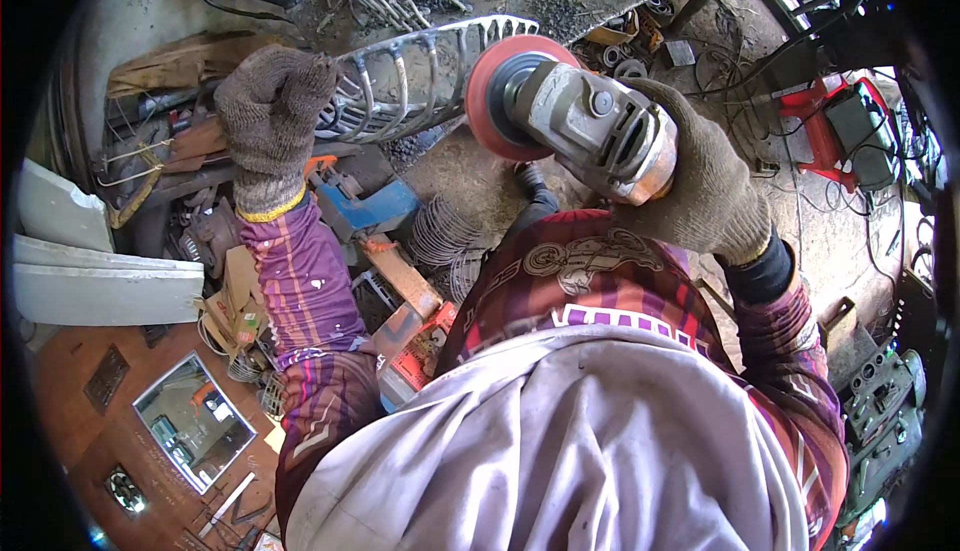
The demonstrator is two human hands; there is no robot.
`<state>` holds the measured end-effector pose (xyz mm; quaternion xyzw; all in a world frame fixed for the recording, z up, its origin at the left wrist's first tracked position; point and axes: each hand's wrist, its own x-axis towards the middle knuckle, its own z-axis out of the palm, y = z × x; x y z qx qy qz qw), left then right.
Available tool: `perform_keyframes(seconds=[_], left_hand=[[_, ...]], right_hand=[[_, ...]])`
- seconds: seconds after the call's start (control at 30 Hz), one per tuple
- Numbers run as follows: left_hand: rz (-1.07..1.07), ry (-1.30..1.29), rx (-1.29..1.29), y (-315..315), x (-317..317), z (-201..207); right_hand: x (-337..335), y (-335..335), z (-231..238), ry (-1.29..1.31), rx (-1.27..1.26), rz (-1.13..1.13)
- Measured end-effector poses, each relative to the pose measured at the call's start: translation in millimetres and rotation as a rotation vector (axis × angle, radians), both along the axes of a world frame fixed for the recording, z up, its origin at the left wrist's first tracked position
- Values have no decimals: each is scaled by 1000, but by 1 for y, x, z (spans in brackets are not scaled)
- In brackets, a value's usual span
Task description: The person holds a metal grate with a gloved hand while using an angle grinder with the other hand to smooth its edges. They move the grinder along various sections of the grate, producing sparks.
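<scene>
My right hand [700, 186], in a brown knit glove, is wrapped round the body of an angle grinder [595, 121]. A reddish disc [490, 101] at the grinder's head overlaps the right end of a metal frame [400, 81] made of bent bars in this view; whether it touches cannot be made out. The frame reaches leftward behind my left hand [272, 106], gloved the same way. That hand's fingers are curled closed at the frame's left end, gripping it there, though the fingertips are mostly hidden.
Loose metal rods [385, 6] lie on the dirty worktop beyond the frame. Below my left hand are a blue metal piece [370, 208] and a coil of wire [440, 236]. A red and grey case [840, 121] with cables stands on the floor at right. White boards [110, 281] lean at left.
</scene>
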<state>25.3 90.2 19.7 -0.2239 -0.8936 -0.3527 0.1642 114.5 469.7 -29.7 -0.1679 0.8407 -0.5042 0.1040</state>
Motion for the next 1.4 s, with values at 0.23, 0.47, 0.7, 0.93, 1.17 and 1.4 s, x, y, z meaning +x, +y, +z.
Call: perform_keyframes(seconds=[0.23, 0.47, 0.7, 0.93, 1.17, 1.4], left_hand=[[-40, 118, -203, 22, 7, 15], [-118, 228, -390, 40, 14, 24], [-140, 202, -402, 45, 14, 25], [-162, 248, -406, 46, 15, 24], [-122, 166, -463, 41, 17, 24], [-149, 248, -378, 43, 12, 21]], right_hand=[[1, 5, 22, 40, 223, -28], [-2, 6, 43, 122, 268, -38], [-2, 7, 63, 71, 423, 21], [-2, 3, 64, 115, 461, 38], [1, 1, 68, 13, 463, 77], [-2, 5, 72, 145, 528, 66]])
